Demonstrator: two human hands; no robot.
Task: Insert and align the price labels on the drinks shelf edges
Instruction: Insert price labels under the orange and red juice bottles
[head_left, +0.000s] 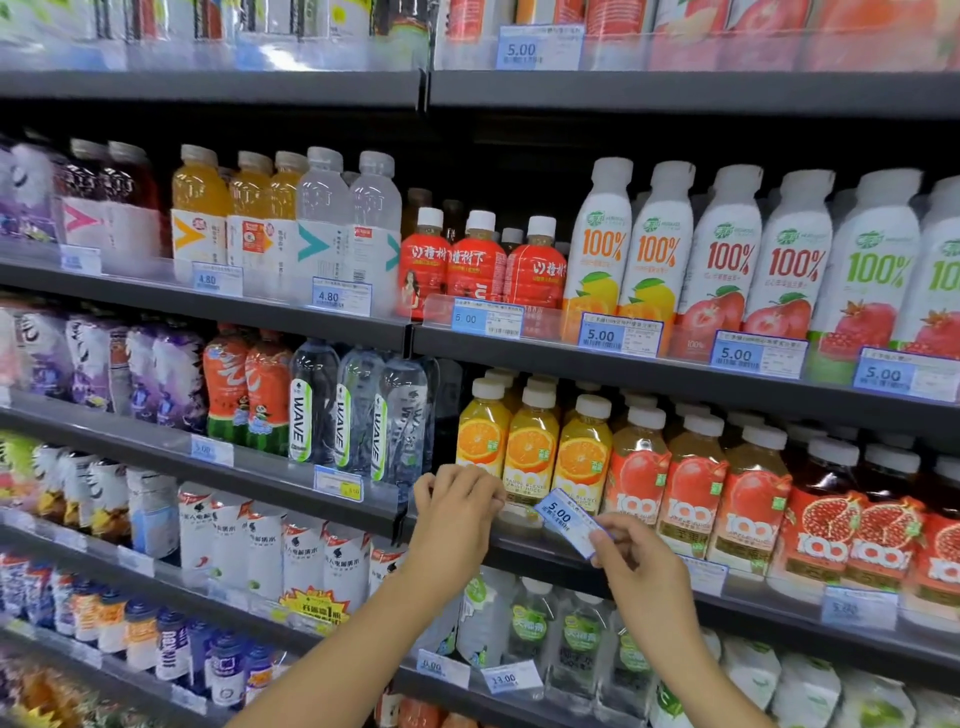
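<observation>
Left grip (457, 512): fingers curled, apparently hooked over the clear label strip (519, 517) on the shelf edge (535, 560).
Orange juice bottles (530, 447): upright, just above and between both grips.
Price label (566, 519): marked 5.00, tilted. Its lower right end is clamped between thumb and fingers of the right grip (644, 564). Its free end is just right of the left grip, near the strip.

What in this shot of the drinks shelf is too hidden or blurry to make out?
Head view: small print on the price label pinched by the right hand, too small; only 5.00 reads.
The shelf edge beneath the left hand, covered by its fingers.
The top-shelf drinks, cut off by the upper edge.
</observation>
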